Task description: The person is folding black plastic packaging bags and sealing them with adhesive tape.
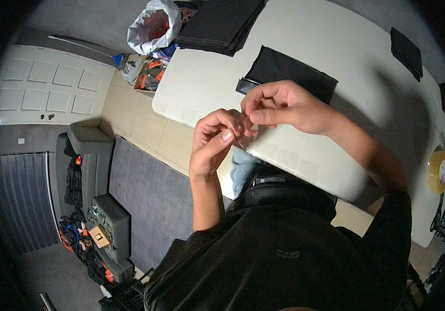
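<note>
Between my two hands, above the near edge of the white table [210, 77], is a small piece of clear plastic film or tape [244, 142], hard to make out. My left hand [212, 138] pinches it between thumb and fingers. Touching or almost touching the left fingertips, my right hand [286, 110] has its thumb and forefinger brought together at the same piece; whether it grips the film is hidden. Just beyond the right hand lies a folded black fabric piece [292, 72], with a glossy strip along its left end.
Stacked black sheets [214, 27] lie at the table's far left, near a white plastic bag [172, 19] and a cardboard box [150, 77]. More black pieces [407, 54] lie far right. A roll of clear tape [438, 171] is at the right. A grey sofa [86, 167] stands left.
</note>
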### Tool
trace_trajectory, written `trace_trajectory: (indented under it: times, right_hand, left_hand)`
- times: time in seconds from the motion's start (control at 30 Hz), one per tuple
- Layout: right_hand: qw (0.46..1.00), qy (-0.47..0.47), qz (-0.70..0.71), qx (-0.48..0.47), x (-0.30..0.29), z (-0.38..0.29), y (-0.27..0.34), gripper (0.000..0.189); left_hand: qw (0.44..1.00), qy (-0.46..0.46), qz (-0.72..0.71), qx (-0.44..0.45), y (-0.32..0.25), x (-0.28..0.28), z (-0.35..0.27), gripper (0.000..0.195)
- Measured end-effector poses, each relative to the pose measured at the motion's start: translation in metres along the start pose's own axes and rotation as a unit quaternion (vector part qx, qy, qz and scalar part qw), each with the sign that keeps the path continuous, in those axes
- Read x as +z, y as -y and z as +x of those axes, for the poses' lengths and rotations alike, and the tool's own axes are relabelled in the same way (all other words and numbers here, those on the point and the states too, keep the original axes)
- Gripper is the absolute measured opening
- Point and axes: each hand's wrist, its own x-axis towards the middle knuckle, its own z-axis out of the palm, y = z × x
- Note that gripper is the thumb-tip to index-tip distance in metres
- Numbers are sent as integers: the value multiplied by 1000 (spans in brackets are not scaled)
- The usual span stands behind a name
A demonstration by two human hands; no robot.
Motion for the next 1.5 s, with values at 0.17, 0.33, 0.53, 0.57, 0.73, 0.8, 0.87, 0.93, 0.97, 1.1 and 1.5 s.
trace_trajectory:
  times: [0.17,0.33,0.53,0.57,0.73,0.8,0.87,0.93,0.97,1.1,1.5]
  right_hand:
    - [992,-94,-77,-29,-6,-5,20,15]
    - [919,-128,-357,-106,0,-12,66,14]
    - [780,-194,-539,-252,-1,-16,75,15]
    - [778,-225,-524,-264,0,-17,80,16]
    - [811,-227,-507,-185,-13,-28,90,21]
    - [819,-249,-489,-165,-8,-19,72,26]
    - [846,-253,-454,-118,-11,-13,57,42]
    - [890,-226,-391,-63,-19,-5,38,46]
    - [925,-197,-325,-5,-21,-4,34,50]
    - [971,-109,-196,87,-12,1,33,49]
    - [987,-136,-60,54,-11,1,34,39]
  left_hand:
    - [994,-74,74,20,1,7,5,12]
    - [981,-134,140,2,3,9,10,18]
    - [970,-111,215,-11,-2,-14,36,19]
    - [964,-108,241,-10,-5,-20,39,20]
    - [971,-104,215,4,-11,-22,40,16]
    - [972,-90,218,19,-8,-13,39,16]
    - [973,-80,213,35,-7,-9,38,17]
    - [970,-74,226,47,-7,-4,38,19]
    - [968,-68,236,60,-7,-1,38,21]
    - [970,-48,228,69,-12,6,33,20]
    - [968,-62,238,53,-18,13,25,16]
